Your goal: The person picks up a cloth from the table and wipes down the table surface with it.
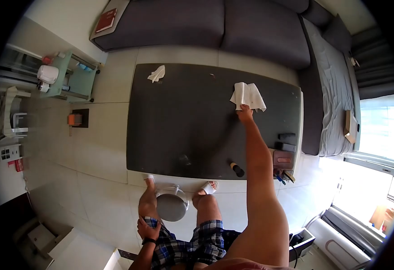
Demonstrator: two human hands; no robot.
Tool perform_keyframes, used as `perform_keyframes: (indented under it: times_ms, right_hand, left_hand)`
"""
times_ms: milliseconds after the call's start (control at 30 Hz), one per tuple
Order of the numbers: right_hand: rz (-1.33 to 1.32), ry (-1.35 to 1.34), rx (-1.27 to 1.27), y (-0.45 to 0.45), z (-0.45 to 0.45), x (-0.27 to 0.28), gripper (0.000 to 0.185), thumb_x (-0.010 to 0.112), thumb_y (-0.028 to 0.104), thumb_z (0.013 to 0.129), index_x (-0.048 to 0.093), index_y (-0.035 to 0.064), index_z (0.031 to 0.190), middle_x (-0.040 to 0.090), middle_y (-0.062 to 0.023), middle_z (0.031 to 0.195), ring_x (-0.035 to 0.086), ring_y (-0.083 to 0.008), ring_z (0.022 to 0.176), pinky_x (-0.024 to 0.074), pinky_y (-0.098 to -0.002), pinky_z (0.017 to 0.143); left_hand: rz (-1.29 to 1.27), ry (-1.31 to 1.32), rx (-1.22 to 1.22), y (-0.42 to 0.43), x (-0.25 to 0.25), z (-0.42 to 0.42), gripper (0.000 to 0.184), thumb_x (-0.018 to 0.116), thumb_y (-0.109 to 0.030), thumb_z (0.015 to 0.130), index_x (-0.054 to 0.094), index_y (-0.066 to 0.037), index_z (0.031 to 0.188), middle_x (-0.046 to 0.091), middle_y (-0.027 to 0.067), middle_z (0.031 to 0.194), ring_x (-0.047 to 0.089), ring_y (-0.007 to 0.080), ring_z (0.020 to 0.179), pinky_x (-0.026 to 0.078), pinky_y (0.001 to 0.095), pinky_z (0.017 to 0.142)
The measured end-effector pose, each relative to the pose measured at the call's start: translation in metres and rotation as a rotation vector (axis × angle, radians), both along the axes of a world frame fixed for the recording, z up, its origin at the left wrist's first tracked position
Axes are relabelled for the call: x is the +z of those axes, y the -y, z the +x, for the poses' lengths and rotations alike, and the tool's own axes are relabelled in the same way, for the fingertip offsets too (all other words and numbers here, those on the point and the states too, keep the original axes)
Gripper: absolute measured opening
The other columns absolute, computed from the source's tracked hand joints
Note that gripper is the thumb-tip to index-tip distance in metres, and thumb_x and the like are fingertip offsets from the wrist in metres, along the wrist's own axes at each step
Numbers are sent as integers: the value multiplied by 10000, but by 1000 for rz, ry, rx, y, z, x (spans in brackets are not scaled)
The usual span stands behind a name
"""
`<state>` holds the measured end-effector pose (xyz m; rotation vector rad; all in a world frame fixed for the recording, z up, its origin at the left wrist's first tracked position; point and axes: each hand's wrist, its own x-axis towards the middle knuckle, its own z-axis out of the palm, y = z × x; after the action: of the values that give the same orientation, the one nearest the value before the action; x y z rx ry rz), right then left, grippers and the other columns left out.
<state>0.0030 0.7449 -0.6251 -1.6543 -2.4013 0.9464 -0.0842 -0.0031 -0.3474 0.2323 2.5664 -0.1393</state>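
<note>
My right hand [245, 112], arm stretched far over the dark tabletop [183, 117], is closed on the near edge of a white cloth [249, 95]. The cloth is folded and lies spread on the table toward its right side. My left hand [148, 230] rests on my left thigh, on the plaid shorts [161, 240], with its fingers laid over the leg and nothing in them. At the table's far left lies a crumpled white tissue [157, 74], out of reach of both hands.
A small dark-capped bottle [237, 169] lies near the table's front edge. A brown tissue box [283, 159] and dark boxes [286, 146] stand at the right end. A round grey stool [171, 207] sits between my legs. Beyond the table is a grey sofa [264, 36].
</note>
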Motion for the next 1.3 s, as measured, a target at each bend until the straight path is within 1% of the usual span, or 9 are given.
perform_keyframes:
  times_ms: [200, 233, 367, 500, 633, 700, 800, 1033, 1300]
  right_hand:
    - [193, -263, -66, 14, -3, 61, 521, 797, 178, 824, 702, 23, 1312, 589, -148, 1388, 590, -340, 1264, 535, -424, 1027]
    - [227, -341, -50, 14, -4, 84, 486, 798, 161, 839, 707, 11, 1293, 590, -139, 1362, 609, -311, 1236, 555, -407, 995]
    - [300, -486, -108, 30, -7, 180, 443, 836, 175, 837, 737, 36, 1246, 593, -119, 1319, 663, -262, 1138, 590, -365, 917]
    - [351, -459, -185, 38, -1, 269, 185, 809, 140, 869, 809, 54, 1033, 728, -100, 1042, 726, -248, 874, 603, -349, 790]
    - [408, -537, -170, 54, 1, 370, 100, 794, 128, 887, 815, 70, 966, 750, -94, 980, 723, -228, 793, 582, -343, 726]
    - [440, -556, -137, 53, 6, 419, 97, 792, 134, 892, 815, 73, 964, 753, -97, 971, 723, -228, 790, 579, -344, 725]
    - [450, -568, -97, 68, 19, 510, 103, 790, 135, 890, 813, 70, 967, 751, -115, 949, 722, -255, 793, 579, -362, 741]
    - [434, -493, -9, 118, 56, 685, 131, 752, 115, 909, 805, 53, 1011, 766, -123, 955, 737, -216, 816, 582, -333, 761]
    - [276, -678, -67, 239, 104, 791, 308, 755, 131, 934, 762, 50, 1232, 777, -64, 970, 710, -104, 858, 564, -265, 796]
  left_hand:
    - [158, 112, -44, 46, -28, -3, 1068, 863, -395, 776, 290, -48, 1608, 404, 268, 1612, 411, 459, 1470, 409, 555, 1169]
    - [164, 110, -42, 32, -6, -10, 1068, 863, -395, 776, 290, -48, 1608, 404, 268, 1612, 411, 459, 1470, 409, 555, 1169]
    - [740, 1439, -102, -122, 203, -37, 1170, 839, -432, 885, 54, -107, 1689, 146, 187, 1746, 299, 398, 1558, 386, 569, 1196]
    - [856, 1714, -365, -174, 278, 5, 1159, 786, -446, 937, -36, -138, 1694, 11, 160, 1770, 227, 371, 1592, 354, 553, 1224]
    - [1102, 1527, -818, -191, 303, 53, 979, 736, -389, 989, 116, -108, 1693, 126, 176, 1750, 348, 378, 1531, 388, 489, 1203]
    - [1117, 1699, -1003, -198, 314, 69, 724, 704, -313, 1019, 375, -31, 1598, 393, 207, 1621, 497, 362, 1394, 427, 425, 1147]
    - [1411, 1936, -941, -195, 320, 124, 610, 691, -280, 1025, 461, -5, 1519, 495, 198, 1512, 540, 330, 1327, 444, 408, 1115]
    - [789, 2226, -1402, -178, 426, 175, 557, 664, -276, 1040, 493, -7, 1497, 538, 186, 1482, 562, 312, 1314, 458, 399, 1108]
    - [451, 2204, -1797, -167, 490, 188, 501, 634, -271, 1057, 529, -9, 1471, 586, 172, 1447, 586, 292, 1301, 473, 390, 1100]
